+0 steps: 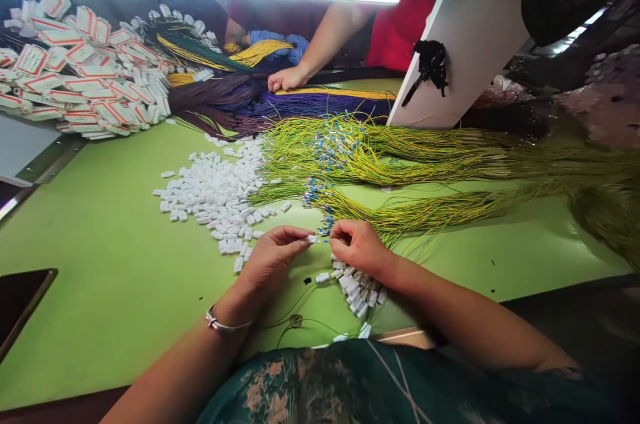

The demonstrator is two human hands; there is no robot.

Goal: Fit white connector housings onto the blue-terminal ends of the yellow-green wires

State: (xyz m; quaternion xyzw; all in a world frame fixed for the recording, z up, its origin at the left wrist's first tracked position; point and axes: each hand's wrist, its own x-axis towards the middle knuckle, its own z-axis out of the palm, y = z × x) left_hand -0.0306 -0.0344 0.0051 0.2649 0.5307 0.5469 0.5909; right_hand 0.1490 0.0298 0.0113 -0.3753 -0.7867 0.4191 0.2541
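Between thumb and fingers, my left hand (274, 255) pinches a small white plastic connector housing (312, 239). Facing it, my right hand (359, 245) is closed on a thin wire with a blue-marked metal terminal (325, 241) at its tip. The terminal points toward the housing; I cannot tell whether it touches. Bundles of yellow-green wires (435, 207) with blue-banded ends lie just beyond my hands. A heap of loose white housings (210, 187) spreads to the left of the wires. Below my right hand hangs a cluster of housings fitted on wires (357, 291).
A big pile of white-and-red labelled pieces (95, 71) fills the back left. Across the green table (125, 244), a co-worker's hand (289, 79) rests by purple wires (325, 105). A white panel (450, 44) stands at right. A dark phone-like object (25, 304) lies at left.
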